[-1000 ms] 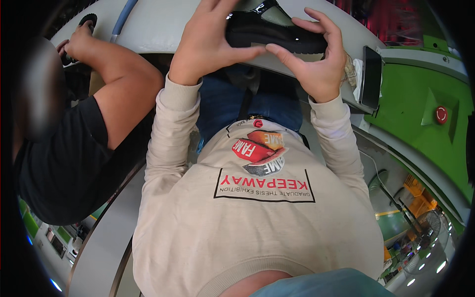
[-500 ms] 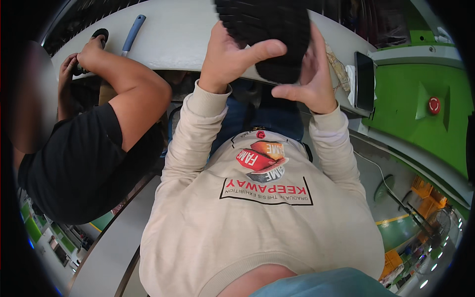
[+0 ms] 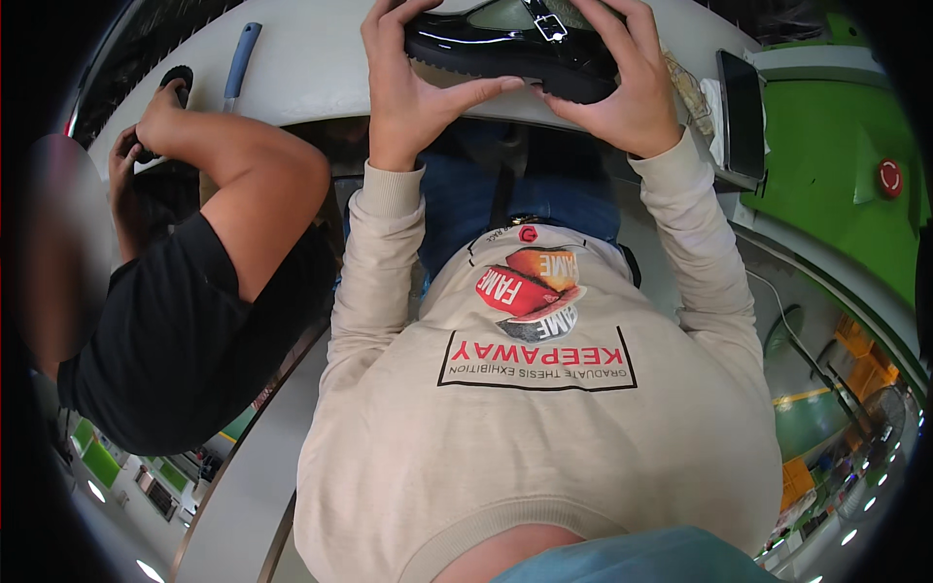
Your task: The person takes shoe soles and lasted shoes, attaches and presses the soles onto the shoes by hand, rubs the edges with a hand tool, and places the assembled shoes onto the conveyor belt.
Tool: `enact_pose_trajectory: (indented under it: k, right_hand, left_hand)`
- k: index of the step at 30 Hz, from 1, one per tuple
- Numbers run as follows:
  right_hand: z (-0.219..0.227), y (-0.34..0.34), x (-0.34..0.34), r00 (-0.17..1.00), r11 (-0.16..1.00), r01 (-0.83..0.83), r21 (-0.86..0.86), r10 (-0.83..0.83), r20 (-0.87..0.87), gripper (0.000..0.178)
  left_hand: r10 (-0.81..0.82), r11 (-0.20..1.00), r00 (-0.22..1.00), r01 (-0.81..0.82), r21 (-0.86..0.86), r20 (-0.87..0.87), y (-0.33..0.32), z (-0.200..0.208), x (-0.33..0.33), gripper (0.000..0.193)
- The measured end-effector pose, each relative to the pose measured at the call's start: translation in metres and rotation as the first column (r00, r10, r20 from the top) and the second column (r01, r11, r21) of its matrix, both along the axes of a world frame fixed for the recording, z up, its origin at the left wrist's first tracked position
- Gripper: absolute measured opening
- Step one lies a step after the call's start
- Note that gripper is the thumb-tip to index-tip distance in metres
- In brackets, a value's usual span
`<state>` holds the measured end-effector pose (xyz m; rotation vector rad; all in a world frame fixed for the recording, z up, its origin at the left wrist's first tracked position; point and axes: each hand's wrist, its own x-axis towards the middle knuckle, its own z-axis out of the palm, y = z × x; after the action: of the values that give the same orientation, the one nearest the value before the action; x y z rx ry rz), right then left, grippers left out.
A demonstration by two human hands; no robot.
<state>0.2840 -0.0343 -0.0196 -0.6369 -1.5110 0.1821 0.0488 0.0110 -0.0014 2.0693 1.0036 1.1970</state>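
Between my hands, above the table's near edge, is a glossy black shoe (image 3: 466,41) with a silver buckle strap and a thick ridged sole. It lies sideways, its side turned toward me. My left hand (image 3: 413,92) grips the left end, fingers over the top and thumb under the sole. My right hand (image 3: 632,83) holds the right end the same way, its thumb below the sole. The shoe's upper edge is partly cut off by the top of the picture.
A pale table (image 3: 316,68) curves across the front, bearing a blue-handled tool (image 3: 245,53) to the left. At left, a person in a black shirt (image 3: 185,340) handles a dark-soled shoe (image 3: 177,76). Rightward are a black tablet-like device (image 3: 741,112) and a green machine with a red button (image 3: 889,178).
The shoe has turned from showing its sole to lying sideways with its buckle in sight. My hands have moved outward to its two ends.
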Motion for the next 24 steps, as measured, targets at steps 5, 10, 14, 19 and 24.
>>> enact_pose_trajectory:
  k: [5,10,14,19,24]
  right_hand:
    - [0.016,-0.006,-0.002,0.999,0.991,-0.022,-0.134,0.018,-0.028,0.101]
    - [0.05,-0.029,0.006,0.89,0.849,0.337,-0.407,-0.148,0.43,0.105]
    - [0.009,-0.009,0.003,0.996,0.987,0.013,-0.163,-0.027,-0.08,0.108]
    - [0.028,-0.02,0.01,0.97,0.942,0.182,-0.283,-0.125,0.208,0.107]
    - [0.028,-0.025,0.006,0.871,0.863,0.348,-0.367,-0.153,0.467,0.112]
  left_hand:
    - [0.014,1.0,1.0,-0.014,-0.016,0.019,-0.001,0.011,0.007,0.106]
    - [0.009,0.998,0.999,-0.006,-0.063,0.043,0.0,0.013,0.009,0.099]
    - [-0.009,0.996,0.998,0.015,-0.092,0.07,0.0,0.015,0.011,0.09]
    - [0.0,0.991,0.997,0.011,-0.136,0.079,0.0,0.017,0.009,0.087]
    - [-0.009,0.985,0.994,0.027,-0.171,0.106,-0.006,0.017,0.008,0.091]
